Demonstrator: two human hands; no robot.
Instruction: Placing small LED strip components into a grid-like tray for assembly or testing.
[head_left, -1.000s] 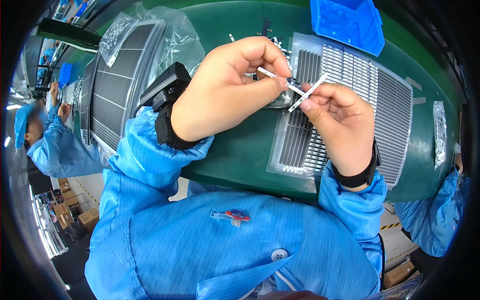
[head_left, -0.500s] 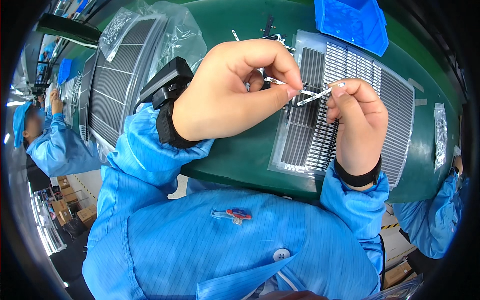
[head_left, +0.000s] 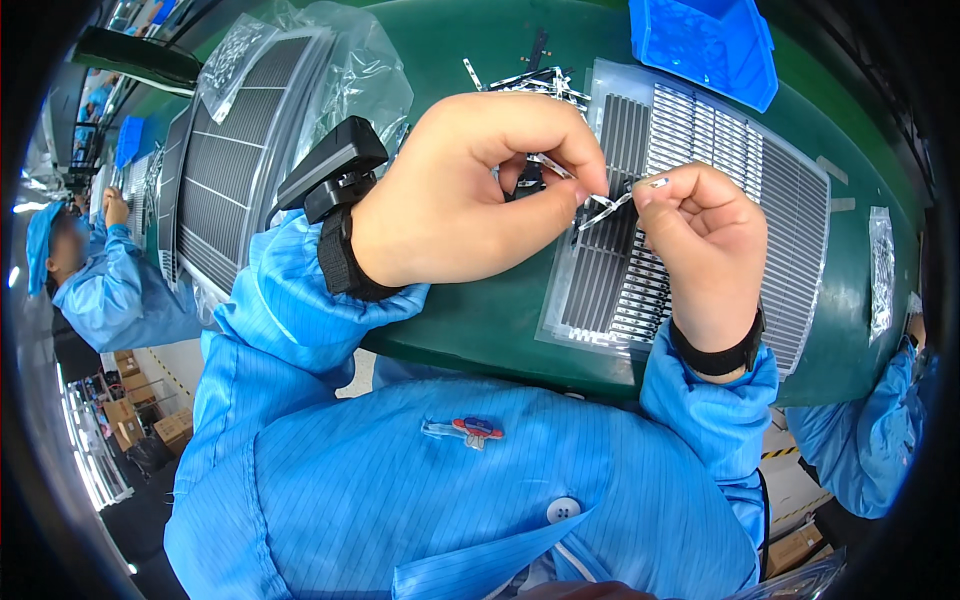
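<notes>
Above the green table, my left hand [head_left: 478, 195] is closed in a pinch, with a small white strip [head_left: 553, 166] with dark marks showing between its thumb and forefinger. My right hand [head_left: 708, 250] pinches the end of another narrow black-and-white strip [head_left: 606, 212], which slants down toward my left fingertips and crosses a short strip there. Whether the strips touch is hard to make out. Under both hands lies a flat sheet [head_left: 795, 250] with rows of dark strips, part of it covered by white dotted ones. Loose strips [head_left: 565, 88] are heaped behind my left hand.
At the back right stands a blue bin [head_left: 700, 45]. More striped sheets [head_left: 235, 150] and a clear plastic bag [head_left: 365, 70] are stacked at the left. A clear packet [head_left: 880, 275] lies at the right edge. Another person [head_left: 120, 290] sits at far left; a blue sleeve [head_left: 865, 440] shows at right.
My left hand has come slightly down, uncovering more of the loose heap. My right hand has shifted a little left, and the strip in its pinch now lies closer to my left fingertips.
</notes>
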